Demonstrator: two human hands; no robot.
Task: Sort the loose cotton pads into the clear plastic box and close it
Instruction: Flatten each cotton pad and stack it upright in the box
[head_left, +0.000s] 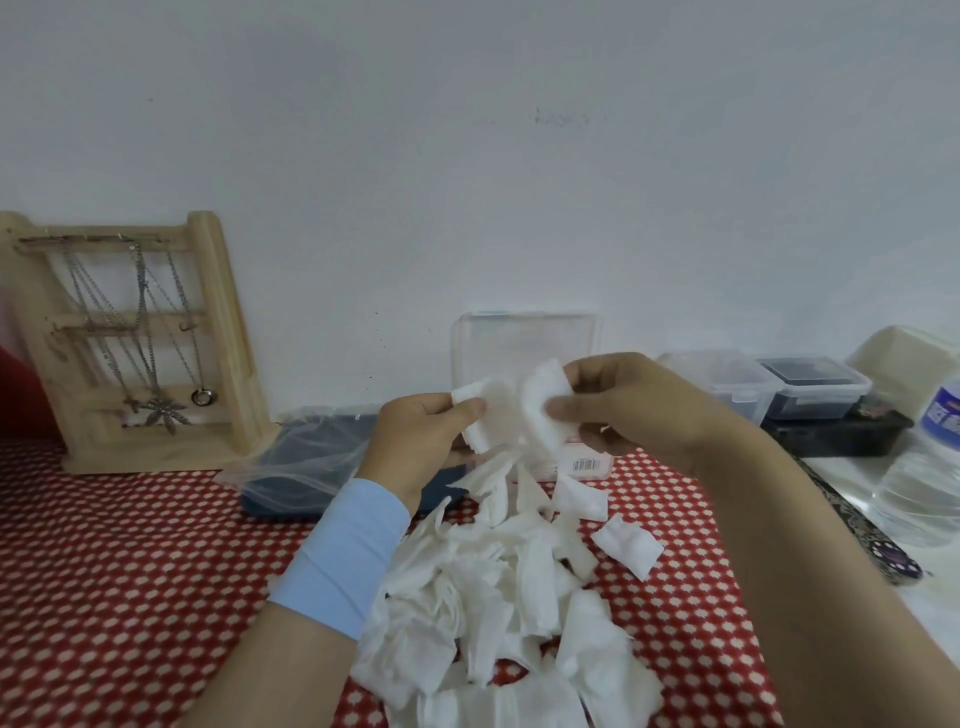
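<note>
Head view: your left hand (431, 436) pinches a small stack of cotton pads (475, 415) between thumb and fingers, and your right hand (618, 405) is closed on a curled pad (540, 410), both raised over the clear plastic box (527, 353), whose lid stands open against the wall. Loose pads (509, 587) lie heaped on the red patterned cloth (130, 571) right in front of the box, between your forearms, with a wooden necklace stand (135, 343) far left

Colours we see around us

Our white cotton pads (498, 587) lie on the worktop's red cloth (130, 571) with cream dots; our wristband (345, 561) is pale blue, the rack (218, 322) light wood.
</note>
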